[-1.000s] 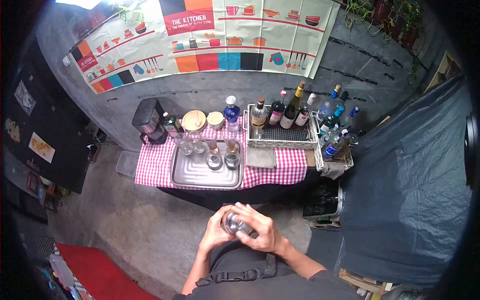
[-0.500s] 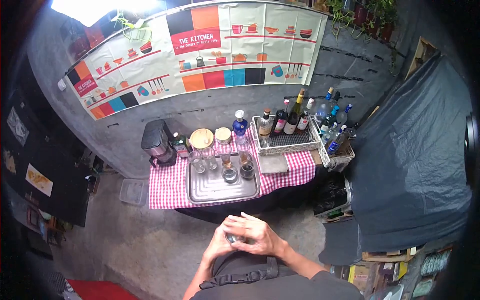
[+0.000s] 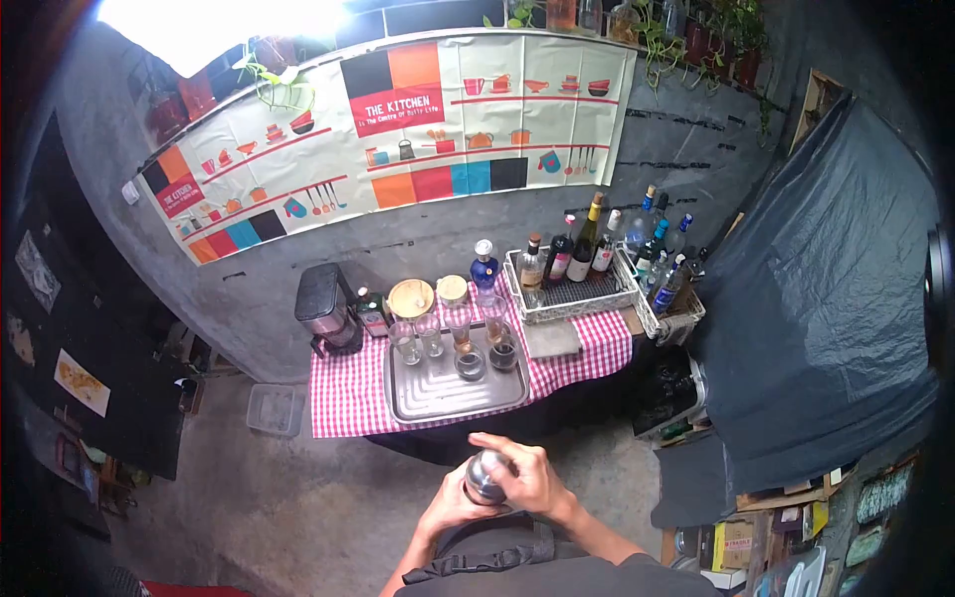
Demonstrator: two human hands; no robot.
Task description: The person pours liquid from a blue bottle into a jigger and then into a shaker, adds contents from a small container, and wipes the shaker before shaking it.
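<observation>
A shiny metal vessel [image 3: 484, 477], seen from above, is held close to the person's body, in front of the table. My left hand [image 3: 453, 503] is wrapped round its lower left side. My right hand [image 3: 529, 482] lies over its top right, with the fingers bent across the metal. The vessel's lower part is hidden by the hands. On the table beyond, a metal tray [image 3: 455, 403] holds several glasses, some with dark or amber liquid.
Behind the tray are a coffee maker [image 3: 329, 310], a green bottle [image 3: 372, 312], round wooden lids [image 3: 411, 298] and a blue bottle [image 3: 483, 267]. A wicker basket [image 3: 580, 305] with bottles stands at the right. A clear plastic bin [image 3: 276, 409] sits on the floor.
The hands have shifted slightly right, and more of the metal vessel shows between them. My right hand has lifted and turned on it. The camera view has tilted a little upward.
</observation>
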